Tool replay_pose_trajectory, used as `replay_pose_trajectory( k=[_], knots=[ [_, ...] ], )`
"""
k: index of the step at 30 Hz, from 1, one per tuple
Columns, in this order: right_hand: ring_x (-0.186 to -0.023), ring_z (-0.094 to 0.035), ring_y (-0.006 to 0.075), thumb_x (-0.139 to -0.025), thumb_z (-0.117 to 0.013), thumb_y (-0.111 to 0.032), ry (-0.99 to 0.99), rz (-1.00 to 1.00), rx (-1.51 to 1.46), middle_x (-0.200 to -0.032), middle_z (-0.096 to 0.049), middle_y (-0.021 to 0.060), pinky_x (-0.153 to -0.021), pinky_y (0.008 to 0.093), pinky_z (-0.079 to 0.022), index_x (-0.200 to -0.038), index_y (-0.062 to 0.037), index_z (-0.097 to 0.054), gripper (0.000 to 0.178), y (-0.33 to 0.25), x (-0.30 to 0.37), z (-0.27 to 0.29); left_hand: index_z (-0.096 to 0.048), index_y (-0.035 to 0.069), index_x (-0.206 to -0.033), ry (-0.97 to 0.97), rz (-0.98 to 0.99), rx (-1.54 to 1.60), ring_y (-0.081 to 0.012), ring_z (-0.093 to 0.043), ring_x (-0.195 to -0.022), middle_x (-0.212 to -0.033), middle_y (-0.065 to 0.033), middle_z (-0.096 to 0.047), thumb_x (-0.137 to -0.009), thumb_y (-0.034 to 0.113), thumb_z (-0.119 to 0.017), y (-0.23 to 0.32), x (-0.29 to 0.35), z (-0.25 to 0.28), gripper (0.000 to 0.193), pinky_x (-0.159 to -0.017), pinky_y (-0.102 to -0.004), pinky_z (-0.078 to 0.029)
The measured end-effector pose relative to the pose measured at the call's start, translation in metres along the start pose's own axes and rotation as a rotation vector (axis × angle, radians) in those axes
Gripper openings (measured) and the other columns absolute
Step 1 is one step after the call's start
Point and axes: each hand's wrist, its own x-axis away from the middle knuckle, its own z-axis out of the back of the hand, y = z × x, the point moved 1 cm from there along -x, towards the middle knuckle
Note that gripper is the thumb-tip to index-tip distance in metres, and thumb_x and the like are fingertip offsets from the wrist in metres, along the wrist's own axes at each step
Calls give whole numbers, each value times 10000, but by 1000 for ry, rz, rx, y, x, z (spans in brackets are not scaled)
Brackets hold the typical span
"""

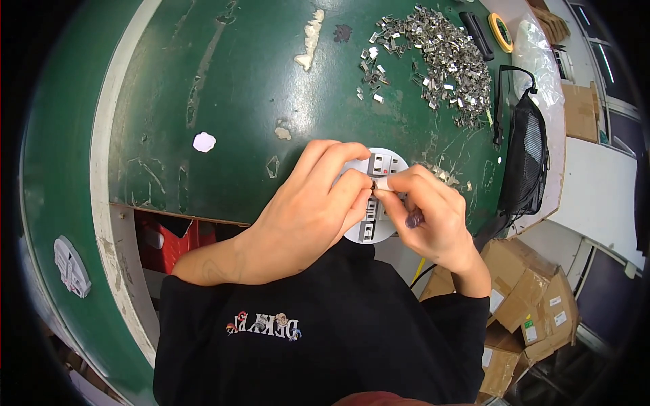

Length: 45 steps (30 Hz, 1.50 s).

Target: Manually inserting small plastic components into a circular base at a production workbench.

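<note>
In front of my body is a round white plastic socket panel with rectangular slots, grey inserts and a small red part. My left hand lies over its left side, fingers bent and gripping it, with fingertips near the middle. From the right, my right hand meets them, thumb and forefinger pinched together over a tiny dark piece. One right fingertip wears a white cover. A dark translucent tool handle pokes out of the curled right palm; the rest of that tool is hidden. Fingers cover much of the panel.
Small metal clips lie heaped at the far right of the green table. Beyond them are a black bar, a yellow tape roll and a black mesh bag. Another grey-white panel rests far left. Cardboard boxes stand right.
</note>
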Motion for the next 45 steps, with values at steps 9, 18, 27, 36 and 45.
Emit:
replay_pose_trajectory(
  k=[9, 18, 27, 36, 45],
  knots=[
    [-524, -413, 127, -703, -693, 150, 63, 8, 62, -731, -579, 45, -468, 245, -339, -810, -6, -607, 208, -1, 1, -9, -572, -3, -1024, -36, -5, 25, -308, -517, -1073, -1209, -153, -531, -796, 29, -689, -3, 3, 0, 259, -915, -379, -459],
    [-470, -302, 110, -929, -564, -112, 229, 1, -1005, -570, -460, 20, -454, 254, -314, -638, -93, -480, 304, -3, -21, 4, -430, -99, -1338, -230, 30, 13, -407, -403, -1288, -1396, -258, -411, -752, 285, -786, 4, 6, 4, 786, -1104, -500, -340],
    [-450, -258, 100, -1038, -376, -227, 240, 85, -1125, -521, -397, 11, -439, 267, -298, -586, -127, -388, 463, 0, -25, -12, -361, -173, -1370, -334, -22, -122, -445, -344, -1341, -1404, -322, -376, -710, 396, -796, 1, 6, 3, 974, -1159, -551, -267],
    [-458, -260, 107, -1045, -379, -228, 509, -39, -924, -510, -393, 16, -437, 276, -272, -610, -131, -383, 446, -9, -19, -30, -358, -170, -1365, -327, -53, -165, -430, -362, -1325, -1385, -309, -401, -710, 385, -797, 6, 1, 5, 964, -1138, -519, -303],
    [-451, -283, 91, -1039, -389, -262, 750, 426, -1275, -521, -386, 0, -440, 242, -284, -643, -137, -384, 416, 6, 4, 4, -392, -72, -1395, -30, 22, -364, -372, -444, -1203, -1317, -221, -511, -624, 311, -888, -18, -83, 62, 994, -1041, -422, -397]
  ],
)
